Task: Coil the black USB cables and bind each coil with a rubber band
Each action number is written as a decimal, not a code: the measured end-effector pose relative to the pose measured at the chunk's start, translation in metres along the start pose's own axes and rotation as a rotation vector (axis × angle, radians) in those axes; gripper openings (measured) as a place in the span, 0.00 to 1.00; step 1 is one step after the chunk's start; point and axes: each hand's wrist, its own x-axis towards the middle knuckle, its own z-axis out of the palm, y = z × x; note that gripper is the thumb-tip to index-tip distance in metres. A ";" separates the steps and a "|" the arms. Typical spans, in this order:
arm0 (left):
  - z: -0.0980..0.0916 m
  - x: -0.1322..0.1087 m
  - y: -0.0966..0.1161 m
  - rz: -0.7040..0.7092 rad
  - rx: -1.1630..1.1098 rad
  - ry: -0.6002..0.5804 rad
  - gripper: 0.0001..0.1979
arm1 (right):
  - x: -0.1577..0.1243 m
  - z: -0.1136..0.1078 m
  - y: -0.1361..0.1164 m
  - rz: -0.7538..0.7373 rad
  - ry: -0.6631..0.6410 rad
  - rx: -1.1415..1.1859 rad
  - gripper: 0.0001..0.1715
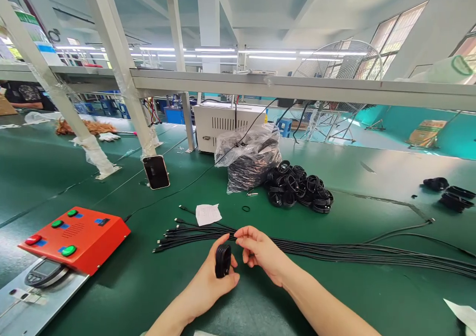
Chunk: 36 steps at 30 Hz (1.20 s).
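Observation:
A small coil of black cable (223, 260) is gripped in my left hand (208, 276), its thumb and fingers wrapped around it. Just to the right, my right hand (260, 251) has its fingers curled together at the tips; whatever they pinch, if anything, is too small or hidden to make out. Behind both hands, a bundle of straight black cables (334, 252) runs across the table, with connector ends (159, 245) fanned out at the left. A small white paper slip (208, 214) lies by those ends, and a black ring (246, 209) rests beyond my hands.
A pile of coiled black cables (297, 184) sits beside a filled clear plastic bag (249, 162). At left stands a red button box (78, 239) on a metal plate (55, 308). A phone (156, 172) leans on a post. Black parts (455, 199) lie far right.

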 end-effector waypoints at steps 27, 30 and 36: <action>0.002 0.008 -0.004 0.045 -0.095 0.052 0.30 | -0.001 -0.014 -0.006 -0.254 -0.247 -0.313 0.15; 0.003 0.006 0.000 0.045 -0.082 0.049 0.28 | -0.005 -0.010 -0.009 -0.274 -0.181 -0.426 0.08; 0.008 0.007 -0.003 0.030 -0.090 0.070 0.26 | -0.023 0.010 -0.011 -0.413 -0.166 -0.650 0.08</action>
